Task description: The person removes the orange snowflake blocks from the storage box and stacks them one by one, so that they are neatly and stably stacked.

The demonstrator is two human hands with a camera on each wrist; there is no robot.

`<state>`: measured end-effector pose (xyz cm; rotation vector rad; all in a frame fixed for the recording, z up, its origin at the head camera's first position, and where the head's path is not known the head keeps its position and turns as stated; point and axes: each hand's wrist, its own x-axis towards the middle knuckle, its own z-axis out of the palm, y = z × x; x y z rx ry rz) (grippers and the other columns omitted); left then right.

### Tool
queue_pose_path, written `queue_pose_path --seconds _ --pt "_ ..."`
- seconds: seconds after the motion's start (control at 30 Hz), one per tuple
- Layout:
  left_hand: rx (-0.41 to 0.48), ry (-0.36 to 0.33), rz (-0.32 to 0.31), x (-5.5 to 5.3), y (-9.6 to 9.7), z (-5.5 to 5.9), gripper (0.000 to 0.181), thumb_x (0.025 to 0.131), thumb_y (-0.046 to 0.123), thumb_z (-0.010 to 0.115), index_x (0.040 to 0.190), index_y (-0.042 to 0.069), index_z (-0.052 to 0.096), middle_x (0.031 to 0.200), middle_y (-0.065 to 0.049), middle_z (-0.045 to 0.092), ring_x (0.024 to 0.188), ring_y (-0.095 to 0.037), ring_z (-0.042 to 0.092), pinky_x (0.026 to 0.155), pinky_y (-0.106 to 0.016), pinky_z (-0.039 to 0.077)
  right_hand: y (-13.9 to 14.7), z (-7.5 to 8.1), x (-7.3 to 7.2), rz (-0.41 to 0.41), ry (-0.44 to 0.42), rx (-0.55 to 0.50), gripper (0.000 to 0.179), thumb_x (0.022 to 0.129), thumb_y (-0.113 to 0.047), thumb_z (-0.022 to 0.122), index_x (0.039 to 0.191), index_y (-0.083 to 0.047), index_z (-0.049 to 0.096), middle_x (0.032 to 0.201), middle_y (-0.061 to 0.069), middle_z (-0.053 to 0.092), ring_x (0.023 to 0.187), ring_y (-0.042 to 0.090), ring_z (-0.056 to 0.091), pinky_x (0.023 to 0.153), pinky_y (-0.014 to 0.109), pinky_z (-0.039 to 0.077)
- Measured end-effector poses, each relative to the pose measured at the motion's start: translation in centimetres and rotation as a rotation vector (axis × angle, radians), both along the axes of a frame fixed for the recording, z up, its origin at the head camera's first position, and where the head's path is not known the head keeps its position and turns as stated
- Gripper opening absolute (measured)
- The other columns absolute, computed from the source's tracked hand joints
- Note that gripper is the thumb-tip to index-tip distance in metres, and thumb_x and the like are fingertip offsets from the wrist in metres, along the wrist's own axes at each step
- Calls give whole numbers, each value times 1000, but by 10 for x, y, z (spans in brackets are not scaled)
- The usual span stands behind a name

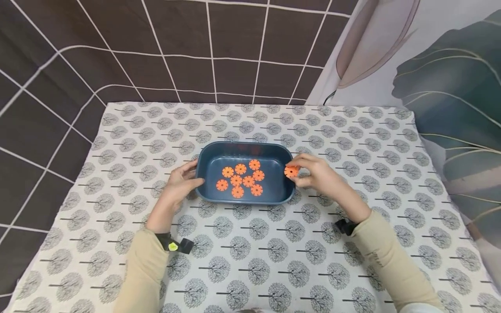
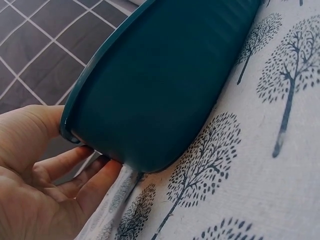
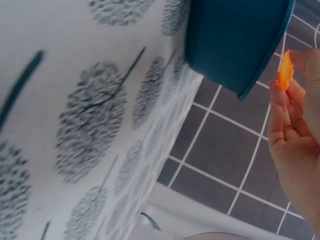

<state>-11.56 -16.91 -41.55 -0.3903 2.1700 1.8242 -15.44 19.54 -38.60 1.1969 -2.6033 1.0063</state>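
Note:
A dark blue plastic tray (image 1: 272, 184) with rounded corners sits on the patterned cloth. Several orange notched discs (image 1: 236, 180), shaped like small gears, lie spread over its floor, mostly left of centre. My left hand (image 1: 179, 186) holds the tray's left end, thumb at the rim and fingers against the outer wall; the left wrist view shows this tray wall (image 2: 150, 90) close up. Just at the right rim, my right hand (image 1: 318, 176) pinches one orange notched disc (image 1: 291, 171) between thumb and fingertips. In the right wrist view that disc (image 3: 285, 71) appears nearly edge-on, beside the tray's outer side.
A white cloth (image 1: 235, 269) printed with grey trees covers the table. Behind the table hangs a dark wall covering (image 1: 235, 39) with white grid lines, and a leaf-patterned curtain (image 1: 454, 100) stands at the right. Each wrist wears a black strap (image 1: 184, 245).

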Motion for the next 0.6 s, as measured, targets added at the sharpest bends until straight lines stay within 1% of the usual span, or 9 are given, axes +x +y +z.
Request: queue_pose_path --seconds 0.1,0.2,0.33,0.43,0.6 --pt "-7 3 -3 0 0 -1 71 81 -3 59 145 13 33 142 -14 41 130 -27 40 102 -42 41 7 -2 3 -15 22 -13 35 68 0 78 100 -1 67 96 6 64 83 16 61 72 32 56" --pt "-11 5 -4 1 0 -3 71 81 -2 59 145 13 32 142 -14 40 130 -27 40 103 -42 40 15 -6 5 -46 38 -15 38 64 0 81 99 0 66 94 7 64 82 18 61 73 30 56" --pt "-7 9 -1 1 -2 -4 71 81 -3 58 145 13 33 142 -14 41 129 -27 41 102 -41 41 27 -8 9 -101 21 14 41 62 -2 82 99 0 65 94 8 65 82 18 61 73 31 56" --pt "-9 12 -3 2 -2 -3 70 81 -3 58 145 12 32 142 -14 40 129 -27 41 102 -40 41 34 -12 11 -102 13 20 39 63 0 82 98 -1 66 92 7 66 80 16 61 71 30 56" --pt "-1 24 -7 1 -1 -3 69 82 -2 57 145 12 32 142 -15 40 130 -28 40 106 -42 37 43 -20 13 -101 -13 28 37 64 2 80 97 -2 66 89 4 67 77 14 60 68 30 55"
